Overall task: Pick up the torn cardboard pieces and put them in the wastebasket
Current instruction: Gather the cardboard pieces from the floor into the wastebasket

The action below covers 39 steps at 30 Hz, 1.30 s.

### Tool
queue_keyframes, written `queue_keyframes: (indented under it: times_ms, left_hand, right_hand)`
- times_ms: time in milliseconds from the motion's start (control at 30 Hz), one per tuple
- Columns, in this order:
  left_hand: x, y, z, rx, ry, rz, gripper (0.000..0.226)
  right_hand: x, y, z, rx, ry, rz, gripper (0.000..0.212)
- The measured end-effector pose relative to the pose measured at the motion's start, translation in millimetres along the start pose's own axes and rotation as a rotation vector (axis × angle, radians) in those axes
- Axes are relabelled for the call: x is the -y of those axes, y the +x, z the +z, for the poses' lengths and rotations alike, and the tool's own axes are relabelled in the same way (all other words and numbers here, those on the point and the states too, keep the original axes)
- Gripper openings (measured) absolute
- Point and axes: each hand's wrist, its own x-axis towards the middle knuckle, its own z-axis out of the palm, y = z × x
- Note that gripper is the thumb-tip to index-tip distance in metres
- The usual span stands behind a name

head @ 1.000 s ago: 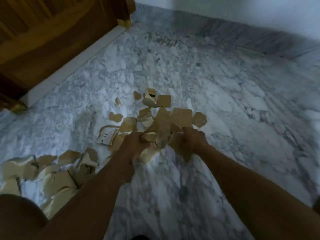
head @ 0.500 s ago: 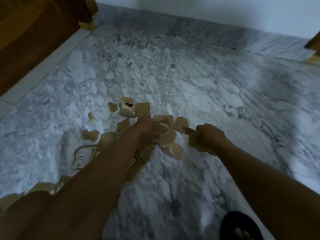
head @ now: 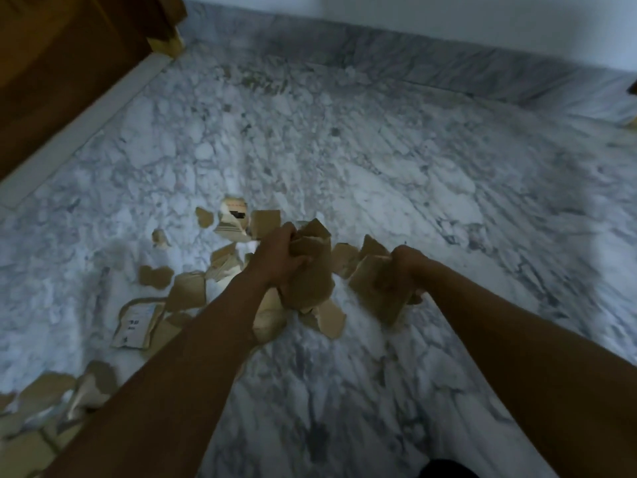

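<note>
Floor (head: 396,174) is white-grey marble, veiny and kind of glossy, with a matching marble skirting running along the white wall (head: 448,19) at the back. Dark wooden door (head: 62,63) with a pale threshold strip sits off to the far left of the cardboard pile. The torn cardboard pieces (head: 188,291) are plain brown, flat, with ragged edges, all odd shapes, some squarish and some just little rounded scraps. A couple are white-faced with print on them, like the label scrap (head: 136,326) on the near-left edge of the pile and the printed piece (head: 234,219) at the pile's far side. More brown scraps trail off to the near left of the pile, toward the bottom corner. Left hand (head: 279,257) is curled tight around a crumpled wad of brown pieces (head: 310,270), right over the middle of the pile. Right hand (head: 405,267) is just to the right of the pile, fingers closed on a flat squarish slab of cardboard (head: 375,291) that tilts down below the fist. No wastebasket in shot. Something dark and round (head: 448,470) pokes in at the bottom edge, can't tell what it is.
</note>
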Motion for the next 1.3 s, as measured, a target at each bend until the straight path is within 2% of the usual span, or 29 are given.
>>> queue_keyframes:
  times_ms: [167, 267, 367, 467, 600, 667, 733, 800, 867, 933, 1033, 1200, 1267, 1300]
  left_hand:
    - [-12.9, -26.9, -31.6, -0.235, -0.408, -0.2, 0.059]
    - [-11.5, -41.8, -53.3, -0.316, -0.649, -0.282, 0.054]
    - [-3.3, -56.7, -65.2, -0.261, -0.712, -0.331, 0.038]
    - [8.1, -70.5, -68.5, -0.17, -0.734, -0.361, 0.031]
    - [18.0, -80.3, -72.6, -0.306, -0.759, -0.345, 0.048]
    - [17.0, -80.5, -82.1, -0.363, -0.811, -0.347, 0.057]
    - [16.2, -81.0, -92.5, -0.345, -0.85, -0.336, 0.068]
    - [14.7, -83.3, -99.0, -0.295, -0.839, -0.329, 0.068]
    - [11.0, -87.4, -103.3, -0.253, -0.861, -0.332, 0.052]
    - [12.4, -89.2, -107.3, -0.225, -0.94, -0.326, 0.035]
    - [13.8, -94.0, -118.0, -0.199, -1.018, -0.32, 0.027]
    - [17.0, -105.4, -127.2, -0.134, -1.014, -0.367, 0.028]
    - [23.0, -110.4, -129.4, -0.03, -1.001, -0.394, 0.038]
    - [25.6, -113.3, -128.7, 0.062, -0.905, -0.418, 0.041]
  right_hand:
    - [36.7, 12.8, -30.6, -0.079, 0.107, -0.083, 0.04]
    - [53.8, 18.7, -11.0, -0.084, -0.028, -0.196, 0.033]
    - [53.2, 20.8, 23.0, -0.192, -0.167, -0.357, 0.039]
    - [45.5, 18.3, 33.4, -0.267, -0.163, -0.394, 0.039]
    - [38.9, 11.5, 29.6, -0.264, -0.101, -0.312, 0.043]
    - [36.7, 6.1, 32.1, -0.277, -0.082, -0.283, 0.056]
    - [35.4, 2.8, 31.8, -0.268, -0.046, -0.247, 0.067]
    - [35.9, 2.8, 21.4, -0.247, -0.012, -0.188, 0.053]
    - [38.7, 3.9, 0.5, -0.21, 0.027, -0.117, 0.035]
    - [45.9, 3.1, -24.0, -0.15, 0.062, -0.089, 0.035]
    - [67.9, -0.7, -45.1, -0.07, 0.106, -0.124, 0.048]
    - [105.0, 0.8, -12.3, 0.01, -0.062, -0.256, 0.058]
    - [112.8, 4.2, 8.0, 0.03, -0.041, -0.268, 0.055]
    - [114.9, 7.0, 16.3, 0.024, -0.034, -0.276, 0.05]
